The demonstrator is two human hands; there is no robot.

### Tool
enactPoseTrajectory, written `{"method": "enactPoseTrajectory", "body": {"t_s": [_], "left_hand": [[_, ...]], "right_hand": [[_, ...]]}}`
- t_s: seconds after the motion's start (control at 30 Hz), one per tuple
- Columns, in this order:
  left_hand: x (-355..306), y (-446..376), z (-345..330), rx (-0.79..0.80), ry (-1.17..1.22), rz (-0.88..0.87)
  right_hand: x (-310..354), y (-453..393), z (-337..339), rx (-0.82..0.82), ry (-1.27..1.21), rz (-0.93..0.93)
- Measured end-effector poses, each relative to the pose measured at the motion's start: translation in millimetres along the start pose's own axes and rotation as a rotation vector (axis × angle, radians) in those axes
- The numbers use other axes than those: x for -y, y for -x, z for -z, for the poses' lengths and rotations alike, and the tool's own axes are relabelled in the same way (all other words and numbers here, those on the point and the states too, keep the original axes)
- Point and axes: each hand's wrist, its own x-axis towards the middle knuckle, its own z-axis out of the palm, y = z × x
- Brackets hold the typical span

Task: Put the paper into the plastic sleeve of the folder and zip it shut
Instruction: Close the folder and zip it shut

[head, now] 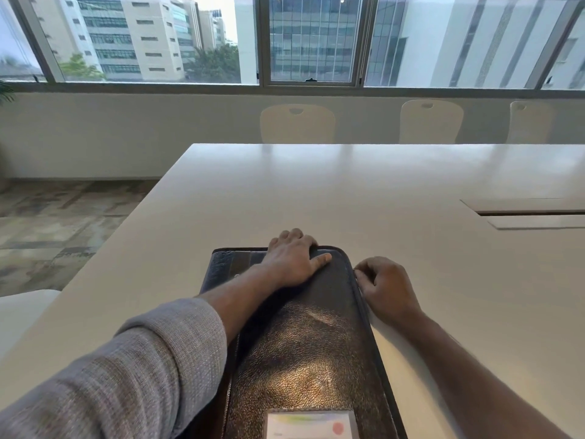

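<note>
A dark leather zip folder (304, 337) lies closed on the white table (316, 191), its long side running away from me. My left hand (292, 259) presses flat on the folder's far end, fingers curled over the far edge. My right hand (384, 285) rests at the folder's right edge, with its fingers pinched at the zipper track near the far right corner; the zip pull itself is hidden under the fingers. A clear card pocket (311, 424) with a white card sits on the cover at the near end. No loose paper is visible.
A recessed cable hatch (525, 213) is set into the table at the right. Three pale chairs (297, 123) stand along the far side, below a row of windows. The table's left edge drops to carpeted floor (57, 223).
</note>
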Motion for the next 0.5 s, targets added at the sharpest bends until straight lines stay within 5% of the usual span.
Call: {"method": "enactPoseTrajectory", "body": {"t_s": [0.3, 0.5], "left_hand": [[-5, -1, 5, -0.022, 0.147, -0.027], [-8, -1, 0, -0.054, 0.215, -0.044]], "right_hand": [[-1, -10, -3, -0.115, -0.006, 0.003], [-2, -24, -4, -0.041, -0.143, -0.075]]}}
